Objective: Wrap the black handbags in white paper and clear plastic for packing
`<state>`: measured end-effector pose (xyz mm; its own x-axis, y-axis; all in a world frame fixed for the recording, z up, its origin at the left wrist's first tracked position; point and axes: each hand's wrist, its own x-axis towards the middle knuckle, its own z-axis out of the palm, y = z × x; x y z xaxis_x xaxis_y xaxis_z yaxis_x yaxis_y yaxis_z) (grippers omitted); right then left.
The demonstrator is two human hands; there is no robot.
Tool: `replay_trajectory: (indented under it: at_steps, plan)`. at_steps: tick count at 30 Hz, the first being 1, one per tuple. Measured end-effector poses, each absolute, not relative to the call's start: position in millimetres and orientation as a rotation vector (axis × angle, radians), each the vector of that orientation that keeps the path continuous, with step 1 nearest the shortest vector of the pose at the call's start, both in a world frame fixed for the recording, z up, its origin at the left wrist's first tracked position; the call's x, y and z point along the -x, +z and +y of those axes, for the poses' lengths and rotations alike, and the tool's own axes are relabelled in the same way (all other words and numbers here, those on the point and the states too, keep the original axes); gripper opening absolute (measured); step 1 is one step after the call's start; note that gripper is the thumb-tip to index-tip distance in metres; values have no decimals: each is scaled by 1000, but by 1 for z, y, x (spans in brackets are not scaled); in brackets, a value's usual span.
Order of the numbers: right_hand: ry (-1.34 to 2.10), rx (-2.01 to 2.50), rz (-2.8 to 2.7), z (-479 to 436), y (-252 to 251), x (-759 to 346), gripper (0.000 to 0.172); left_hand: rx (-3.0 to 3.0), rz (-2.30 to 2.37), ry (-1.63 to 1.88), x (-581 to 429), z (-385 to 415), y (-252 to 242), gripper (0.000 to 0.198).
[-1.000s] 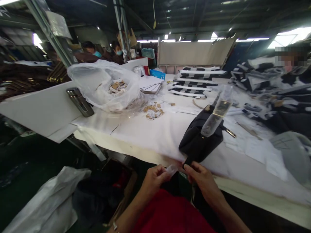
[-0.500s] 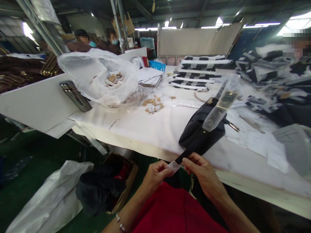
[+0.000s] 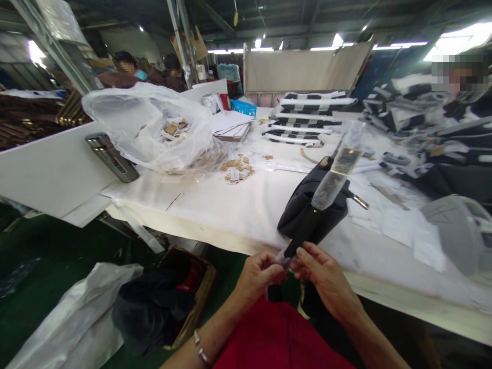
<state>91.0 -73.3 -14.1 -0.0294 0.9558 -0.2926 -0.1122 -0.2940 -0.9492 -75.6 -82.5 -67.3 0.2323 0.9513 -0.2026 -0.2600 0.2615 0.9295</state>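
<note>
A black handbag [image 3: 294,207] lies at the front edge of the white table, its black strap [image 3: 298,238] running down toward me. My left hand [image 3: 259,274] is closed, pinching a strip of clear plastic film [image 3: 283,260] around the strap's lower part. Below those fingers the black strap end [image 3: 274,293] sticks out. Close on the right, my right hand [image 3: 323,271] is closed with thumb and fingers on the strap beside the film. A clear plastic sleeve [image 3: 326,187] covers the strap's upper part, with gold-coloured metal showing through.
Small tan and white tags [image 3: 237,170] lie in a pile near a big clear plastic bag [image 3: 154,148]. Left of it rests a metallic flask [image 3: 113,159]. Black-and-white rolled pieces [image 3: 303,118] are stacked behind. A carton [image 3: 200,302] stands on the floor. Other people sit farther off.
The film has moved up the strap, and the black strap end now shows below my left hand. Both hands stay close together. The whole view has shifted slightly.
</note>
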Motion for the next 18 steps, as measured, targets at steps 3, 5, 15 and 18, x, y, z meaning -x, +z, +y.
replay_trajectory:
  at_steps: [3,5,15,18]
  plan:
    - [1490,1297,-860,-75,-18,-102,54,-869,896,974,66,-81,-67,42]
    - [1459,1297,-833,-76,-22,-112,52,-862,856,967,60,-79,-66,50]
    - [1325,1452,-928,-77,-24,-135,51,-1106,832,976,47,-49,-44,35]
    - [1293,1565,-1029,-80,-30,-139,51,-1285,1032,1061,47,-47,-41,24]
